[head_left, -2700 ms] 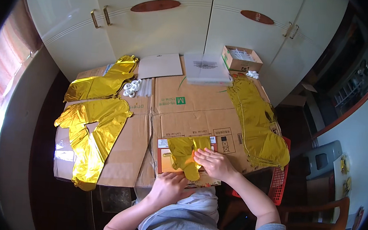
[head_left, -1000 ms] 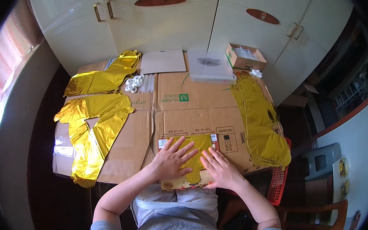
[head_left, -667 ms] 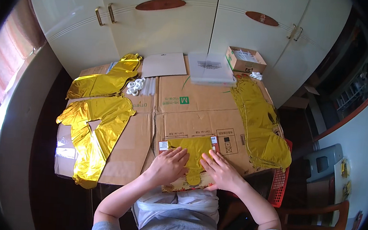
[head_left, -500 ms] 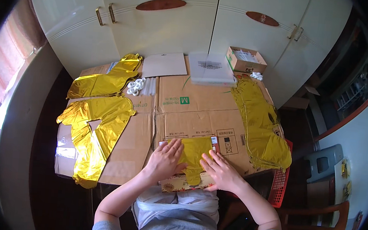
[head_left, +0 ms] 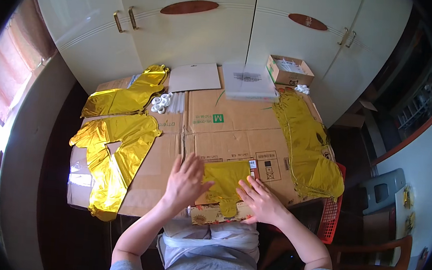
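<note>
Both hands lie flat with fingers spread wide, the left hand [head_left: 185,182] and right hand [head_left: 261,200] pressing a small shiny gold foil balloon [head_left: 225,179] onto the brown cardboard sheet [head_left: 226,131].

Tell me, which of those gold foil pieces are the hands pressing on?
The small folded gold foil piece at the near table edge, with left hand and right hand flat on it. The larger ones lie untouched.

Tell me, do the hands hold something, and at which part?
Nothing is gripped. The left hand and right hand lie flat, pressing the left and right sides of the gold foil piece against the cardboard.
</note>
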`<state>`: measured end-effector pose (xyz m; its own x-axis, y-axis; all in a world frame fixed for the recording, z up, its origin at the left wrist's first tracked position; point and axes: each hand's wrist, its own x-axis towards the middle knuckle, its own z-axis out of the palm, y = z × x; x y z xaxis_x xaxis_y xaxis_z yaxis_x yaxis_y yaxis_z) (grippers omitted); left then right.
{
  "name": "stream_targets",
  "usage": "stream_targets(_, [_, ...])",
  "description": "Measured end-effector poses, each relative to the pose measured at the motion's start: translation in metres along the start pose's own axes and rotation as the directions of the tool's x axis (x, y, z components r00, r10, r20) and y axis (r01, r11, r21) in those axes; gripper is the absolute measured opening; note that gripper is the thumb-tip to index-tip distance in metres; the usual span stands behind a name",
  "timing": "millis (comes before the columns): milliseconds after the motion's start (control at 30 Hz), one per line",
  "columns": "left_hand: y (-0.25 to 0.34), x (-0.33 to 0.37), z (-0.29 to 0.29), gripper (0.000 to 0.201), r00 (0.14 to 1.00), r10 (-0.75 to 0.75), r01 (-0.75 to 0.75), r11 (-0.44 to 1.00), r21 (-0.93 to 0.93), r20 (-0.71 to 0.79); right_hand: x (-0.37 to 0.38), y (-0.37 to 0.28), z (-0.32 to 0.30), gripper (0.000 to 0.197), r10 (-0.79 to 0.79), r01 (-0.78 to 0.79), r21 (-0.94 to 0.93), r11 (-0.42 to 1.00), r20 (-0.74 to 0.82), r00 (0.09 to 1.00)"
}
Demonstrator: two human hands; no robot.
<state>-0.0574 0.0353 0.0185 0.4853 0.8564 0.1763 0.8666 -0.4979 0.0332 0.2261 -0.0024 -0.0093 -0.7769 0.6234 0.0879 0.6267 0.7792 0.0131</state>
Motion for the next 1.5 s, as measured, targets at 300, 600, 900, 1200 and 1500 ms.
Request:
stream_targets(300, [0.015, 0.061, 0.034, 0.059, 0.844, 0.526, -0.5, 0.843, -0.201, 0.104, 0.002, 0.0, -0.002, 0.101, 0.003, -0.004, 0.045, 0.999, 0.012, 1.0])
stream_targets(600, [0.007, 0.061, 0.048, 0.067, 0.811, 0.581, -0.561, 0.807, -0.185, 0.075, -0.013, -0.005, -0.009, 0.069, -0.084, 0.101, 0.112, 0.989, -0.141, 0.986])
stream_targets(900, [0.003, 0.064, 0.045, 0.075, 0.779, 0.619, -0.595, 0.78, -0.195, 0.102, -0.042, -0.01, -0.019, 0.018, -0.057, 0.066, 0.004, 0.998, -0.45, 0.891])
stream_targets(1200, [0.003, 0.064, 0.05, 0.077, 0.771, 0.631, -0.619, 0.774, -0.136, 0.082, -0.153, 0.049, -0.066, 0.006, 0.087, -0.354, -0.167, 0.92, -0.794, 0.601])
stream_targets(1500, [0.005, 0.063, 0.044, 0.074, 0.766, 0.636, -0.626, 0.771, -0.12, 0.094, -0.125, 0.092, -0.022, 0.018, 0.428, -0.566, -0.071, 0.821, -0.579, 0.694])
